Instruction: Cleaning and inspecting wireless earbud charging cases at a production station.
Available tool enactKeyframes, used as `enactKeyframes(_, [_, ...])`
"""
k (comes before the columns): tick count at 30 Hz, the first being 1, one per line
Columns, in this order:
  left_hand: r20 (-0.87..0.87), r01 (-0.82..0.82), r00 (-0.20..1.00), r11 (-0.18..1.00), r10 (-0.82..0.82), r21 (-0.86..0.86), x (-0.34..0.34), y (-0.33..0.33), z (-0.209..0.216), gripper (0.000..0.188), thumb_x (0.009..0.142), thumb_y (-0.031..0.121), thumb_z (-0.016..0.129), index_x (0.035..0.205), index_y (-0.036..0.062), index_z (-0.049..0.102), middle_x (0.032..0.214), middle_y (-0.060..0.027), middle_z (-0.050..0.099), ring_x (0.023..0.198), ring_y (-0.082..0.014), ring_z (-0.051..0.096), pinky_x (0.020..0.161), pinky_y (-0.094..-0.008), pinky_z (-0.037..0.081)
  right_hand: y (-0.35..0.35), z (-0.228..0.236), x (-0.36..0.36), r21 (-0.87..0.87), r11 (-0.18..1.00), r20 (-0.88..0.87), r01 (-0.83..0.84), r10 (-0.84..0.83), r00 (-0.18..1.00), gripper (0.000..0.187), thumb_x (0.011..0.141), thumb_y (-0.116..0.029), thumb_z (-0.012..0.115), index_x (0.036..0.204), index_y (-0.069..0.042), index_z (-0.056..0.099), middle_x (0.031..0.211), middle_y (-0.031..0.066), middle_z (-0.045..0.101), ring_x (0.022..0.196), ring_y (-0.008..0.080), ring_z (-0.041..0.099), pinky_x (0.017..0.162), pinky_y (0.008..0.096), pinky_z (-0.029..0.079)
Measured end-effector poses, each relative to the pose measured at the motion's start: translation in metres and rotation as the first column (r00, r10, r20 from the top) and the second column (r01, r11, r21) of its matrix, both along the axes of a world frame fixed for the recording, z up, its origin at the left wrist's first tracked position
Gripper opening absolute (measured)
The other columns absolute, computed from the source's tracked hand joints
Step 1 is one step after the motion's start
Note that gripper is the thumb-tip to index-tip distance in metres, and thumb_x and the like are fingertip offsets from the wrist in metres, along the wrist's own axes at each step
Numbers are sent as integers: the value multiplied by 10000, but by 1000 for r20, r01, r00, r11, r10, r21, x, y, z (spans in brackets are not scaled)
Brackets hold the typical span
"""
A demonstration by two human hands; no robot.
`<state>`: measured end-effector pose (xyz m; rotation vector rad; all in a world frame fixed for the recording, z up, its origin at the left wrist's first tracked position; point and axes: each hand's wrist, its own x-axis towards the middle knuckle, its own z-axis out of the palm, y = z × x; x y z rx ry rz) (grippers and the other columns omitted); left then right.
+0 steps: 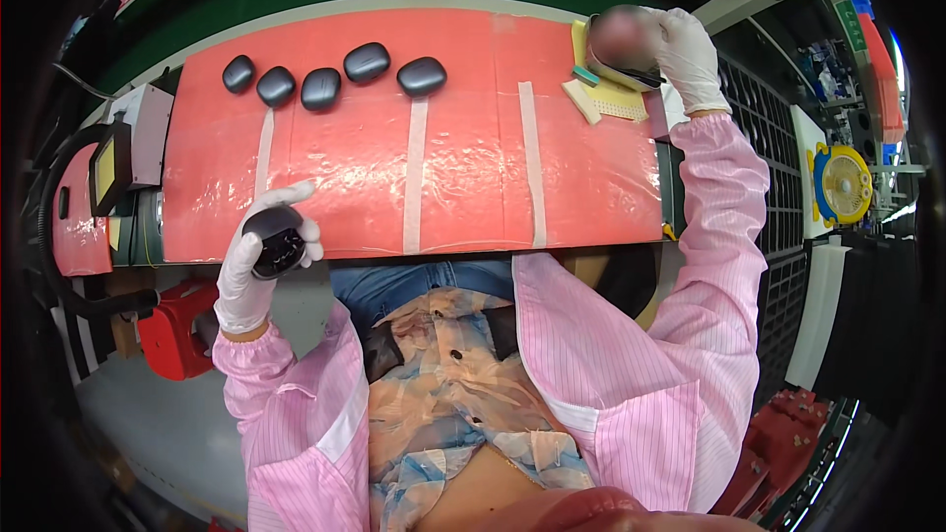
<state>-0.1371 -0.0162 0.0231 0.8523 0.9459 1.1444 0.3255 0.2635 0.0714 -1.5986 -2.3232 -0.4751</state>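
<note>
My left hand (236, 281), in a white glove, is wrapped round a dark, rounded, glossy case (276, 238) held at the mat's near left edge. It looks like a small earbud charging case. At the far right, my gloved right hand (690, 61) has its fingers bent at the side of an open container (631, 79). The container's contents are blurred, and whatever those fingertips pinch is hidden. Several similar dark cases (320, 89) lie in a loose row across the far left half of the pink mat (473, 158).
Beside the container lie a yellow pad (623, 106), a small green block (585, 76) and a cream strip (581, 101). Pale tape strips (415, 177) cross the mat. A grey box (148, 133) stands left of it, with a red case (177, 330) below. A yellow fan (844, 187) is at right.
</note>
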Motion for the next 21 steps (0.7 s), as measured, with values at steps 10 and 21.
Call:
enactKeyframes(10, [459, -134, 882, 991, 111, 17, 76, 45, 0, 664, 1000, 505, 335, 1300, -70, 478, 1040, -193, 661, 857, -246, 667, 708, -315, 518, 3, 4, 4, 9, 981, -130, -194, 194, 972, 222, 909, -240, 515, 1020, -152, 685, 857, 153, 621, 859, 350, 605, 756, 448, 488])
enactKeyframes(21, [535, -299, 750, 921, 389, -251, 121, 37, 12, 662, 940, 565, 441, 1106, -53, 612, 1085, -190, 660, 966, -302, 668, 767, -381, 579, -187, -4, -188, 50, 551, -490, -833, 740, 460, 357, 727, 67, 664, 1047, -87, 704, 869, 79, 659, 811, 206, 631, 762, 315, 510])
